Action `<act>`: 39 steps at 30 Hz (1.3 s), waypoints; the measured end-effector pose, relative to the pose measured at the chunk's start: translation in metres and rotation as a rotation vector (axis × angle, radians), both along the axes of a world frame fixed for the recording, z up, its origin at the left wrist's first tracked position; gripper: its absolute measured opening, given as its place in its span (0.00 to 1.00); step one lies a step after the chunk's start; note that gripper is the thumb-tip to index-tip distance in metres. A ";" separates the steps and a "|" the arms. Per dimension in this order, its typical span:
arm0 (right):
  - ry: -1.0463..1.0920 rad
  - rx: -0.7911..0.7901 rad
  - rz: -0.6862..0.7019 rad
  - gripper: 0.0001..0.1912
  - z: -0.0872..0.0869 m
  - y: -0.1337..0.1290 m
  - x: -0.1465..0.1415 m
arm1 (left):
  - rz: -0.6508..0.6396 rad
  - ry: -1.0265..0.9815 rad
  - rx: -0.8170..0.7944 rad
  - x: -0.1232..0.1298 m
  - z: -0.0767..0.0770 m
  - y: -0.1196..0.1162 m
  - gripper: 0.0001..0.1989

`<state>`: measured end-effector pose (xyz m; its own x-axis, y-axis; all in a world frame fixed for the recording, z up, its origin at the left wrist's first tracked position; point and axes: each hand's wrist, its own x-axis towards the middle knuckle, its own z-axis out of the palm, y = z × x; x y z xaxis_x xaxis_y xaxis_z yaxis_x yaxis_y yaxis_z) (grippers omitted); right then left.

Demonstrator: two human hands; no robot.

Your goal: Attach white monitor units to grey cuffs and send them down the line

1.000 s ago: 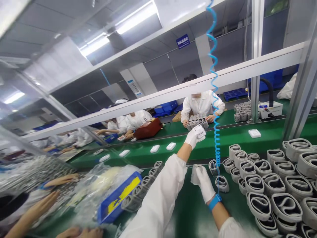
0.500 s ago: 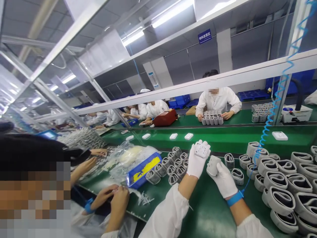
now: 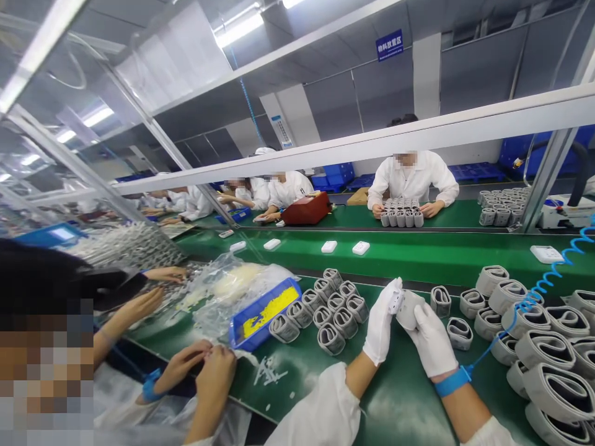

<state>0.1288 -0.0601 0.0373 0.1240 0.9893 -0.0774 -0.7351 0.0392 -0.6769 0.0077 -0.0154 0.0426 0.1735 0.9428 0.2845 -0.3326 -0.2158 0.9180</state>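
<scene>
My left hand [image 3: 380, 325], in a white glove, holds a small white device [image 3: 396, 300] upright over the green table. My right hand [image 3: 433, 342], also gloved and with a blue wrist strap [image 3: 450, 381], grips a rolled grey cuff [image 3: 409, 310]. The device and the cuff touch between my two hands. A group of rolled grey cuffs [image 3: 332, 306] stands just left of my left hand. Many more cuffs [image 3: 539, 334] are piled to the right.
A blue tray [image 3: 264, 313] and clear plastic bags [image 3: 232, 288] lie to the left. A co-worker's hands [image 3: 204, 368] work at my lower left. White devices [image 3: 361, 248] ride the green conveyor [image 3: 418, 257] ahead. People in white coats sit across it. A blue coiled cord [image 3: 534, 300] hangs at right.
My left hand came back from reaching over the conveyor and lowered the white device to meet the cuff in my right hand. The view swung left and down.
</scene>
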 end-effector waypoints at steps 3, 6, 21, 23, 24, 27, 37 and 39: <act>-0.003 -0.023 -0.001 0.31 -0.001 0.000 -0.002 | 0.033 0.103 0.014 -0.002 0.003 -0.003 0.28; 0.008 -0.056 -0.005 0.32 -0.005 0.002 -0.004 | 0.047 0.160 -0.014 -0.003 0.005 -0.007 0.28; -0.177 -0.251 -0.155 0.34 -0.001 0.004 -0.004 | 0.001 0.306 0.086 0.001 -0.002 -0.019 0.37; -0.328 -0.231 -0.175 0.33 0.003 0.006 0.002 | -0.039 0.286 0.039 0.000 -0.004 -0.017 0.37; -0.419 -0.211 -0.189 0.33 0.007 0.005 0.005 | -0.056 0.272 0.023 -0.002 -0.006 -0.016 0.36; -0.644 -0.155 -0.237 0.31 0.017 0.000 0.010 | -0.082 0.224 -0.054 -0.010 -0.012 -0.011 0.36; -0.929 0.174 -0.042 0.26 0.030 -0.011 0.021 | 0.051 0.168 -0.219 -0.056 0.022 -0.018 0.37; -0.964 0.198 0.002 0.26 0.033 -0.012 0.026 | 0.124 0.146 -0.224 -0.111 0.042 -0.025 0.39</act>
<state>0.1545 -0.0722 0.0698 0.0450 0.9736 0.2236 0.1287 0.2163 -0.9678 -0.1034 -0.0403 0.0842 0.0765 0.9960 0.0472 -0.1774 -0.0330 0.9836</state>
